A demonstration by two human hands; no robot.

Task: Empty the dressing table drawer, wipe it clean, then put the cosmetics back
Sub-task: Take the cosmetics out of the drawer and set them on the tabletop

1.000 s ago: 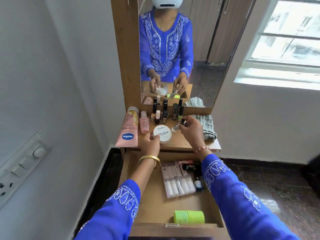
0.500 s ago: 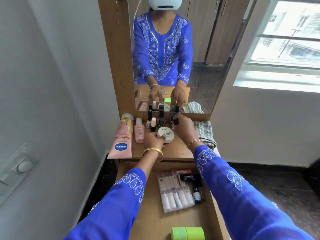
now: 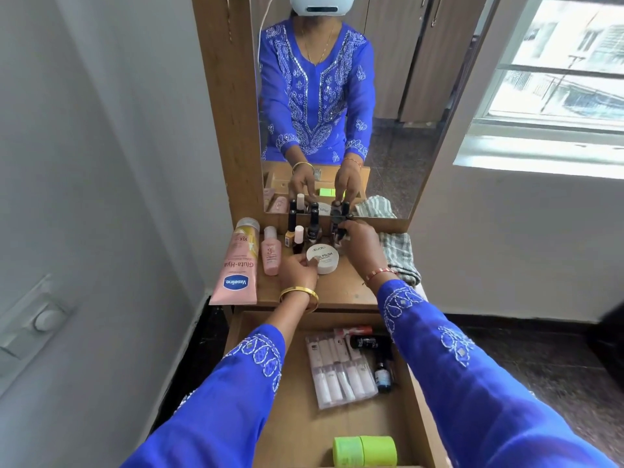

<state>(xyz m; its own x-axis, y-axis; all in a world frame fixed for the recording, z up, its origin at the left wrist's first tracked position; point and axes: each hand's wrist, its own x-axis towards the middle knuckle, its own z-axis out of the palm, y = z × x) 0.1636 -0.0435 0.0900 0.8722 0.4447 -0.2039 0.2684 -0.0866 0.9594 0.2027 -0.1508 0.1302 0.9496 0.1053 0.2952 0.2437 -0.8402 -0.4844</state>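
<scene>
The wooden drawer stands pulled out below the dressing table top. It holds a clear packet of white tubes, a dark bottle, a black tube and a green container. On the top, my left hand grips a white round nail polish remover tub. My right hand pinches a small dark bottle at the row of nail polish bottles by the mirror. A pink Vaseline tube and a small pink bottle lie at the left.
A striped grey cloth lies at the table top's right end. The mirror rises behind the bottles. A grey wall with a switch plate is close on the left; a window is at the right.
My right hand has carried the small bottle from above the white tub back to the row of bottles by the mirror. My left hand has stayed on the tub.
</scene>
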